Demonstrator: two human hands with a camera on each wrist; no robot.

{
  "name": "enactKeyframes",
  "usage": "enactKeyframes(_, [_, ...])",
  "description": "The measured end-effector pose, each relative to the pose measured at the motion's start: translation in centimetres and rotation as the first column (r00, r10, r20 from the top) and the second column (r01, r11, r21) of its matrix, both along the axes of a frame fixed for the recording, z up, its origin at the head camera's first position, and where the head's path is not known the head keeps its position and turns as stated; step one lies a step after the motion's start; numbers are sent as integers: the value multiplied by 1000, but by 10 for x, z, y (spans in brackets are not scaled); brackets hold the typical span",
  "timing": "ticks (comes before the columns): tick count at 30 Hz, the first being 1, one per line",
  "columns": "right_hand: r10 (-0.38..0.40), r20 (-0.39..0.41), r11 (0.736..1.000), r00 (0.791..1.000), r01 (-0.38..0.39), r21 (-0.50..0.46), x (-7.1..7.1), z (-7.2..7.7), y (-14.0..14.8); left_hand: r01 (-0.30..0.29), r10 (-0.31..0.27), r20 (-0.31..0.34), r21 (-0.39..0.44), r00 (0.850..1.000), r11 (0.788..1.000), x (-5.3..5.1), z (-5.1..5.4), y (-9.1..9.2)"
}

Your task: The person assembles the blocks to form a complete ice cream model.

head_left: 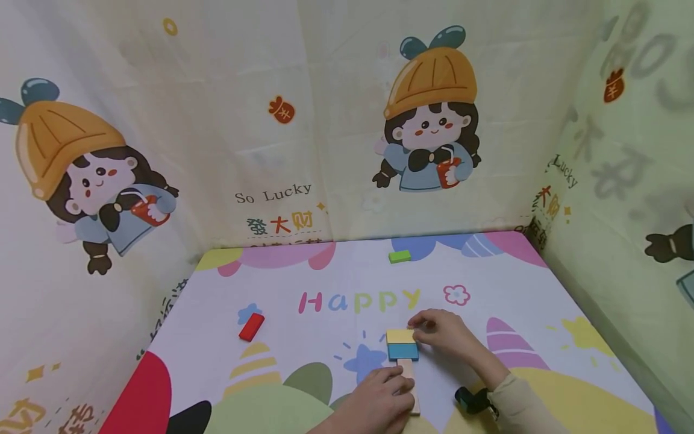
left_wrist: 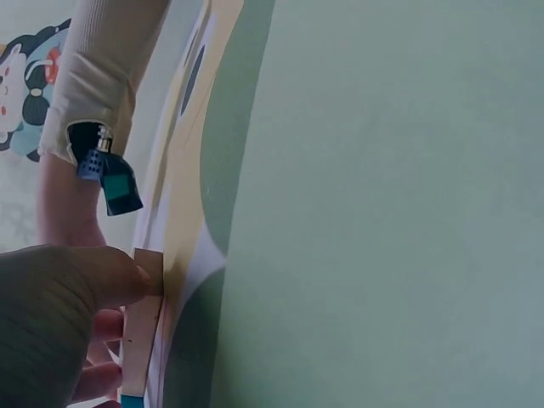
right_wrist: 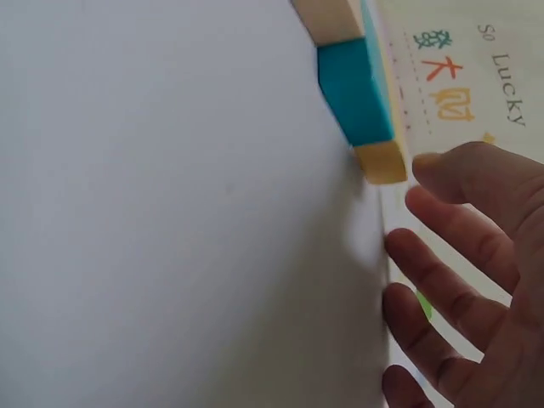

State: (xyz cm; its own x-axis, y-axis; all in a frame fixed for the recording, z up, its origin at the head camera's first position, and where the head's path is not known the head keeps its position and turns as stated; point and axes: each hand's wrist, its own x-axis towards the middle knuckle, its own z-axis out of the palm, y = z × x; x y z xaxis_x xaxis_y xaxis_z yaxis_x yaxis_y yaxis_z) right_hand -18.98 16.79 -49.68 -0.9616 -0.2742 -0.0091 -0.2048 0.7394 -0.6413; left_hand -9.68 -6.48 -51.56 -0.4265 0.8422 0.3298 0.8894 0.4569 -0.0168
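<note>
I find passing room at left, between red block (head_left: 252, 327) and blue block (head_left: 403, 351), and far, between yellow block (head_left: 399, 336) and green block (head_left: 399, 257); left hand (head_left: 379, 395) obstructs wood block (head_left: 405, 364), right hand (head_left: 441, 331) the yellow block's right.

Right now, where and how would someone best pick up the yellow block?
Probably pinch the yellow block by its two short ends, coming down from above with the right hand, which is close beside it. Its near long side sits against the blue block, leaving little room there, while both short ends look free.
</note>
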Motion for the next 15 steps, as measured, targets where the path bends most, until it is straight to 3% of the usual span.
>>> enactKeyframes(7, [-16, -81, 1000, 997, 16, 9, -18, -5, 6, -10, 10, 9, 10, 1000, 1000, 1, 0, -2])
enactKeyframes(15, [-82, -131, 995, 988, 88, 39, -62, -16, 14, -14, 14, 42, -21, 999, 1000, 0, 6, -1])
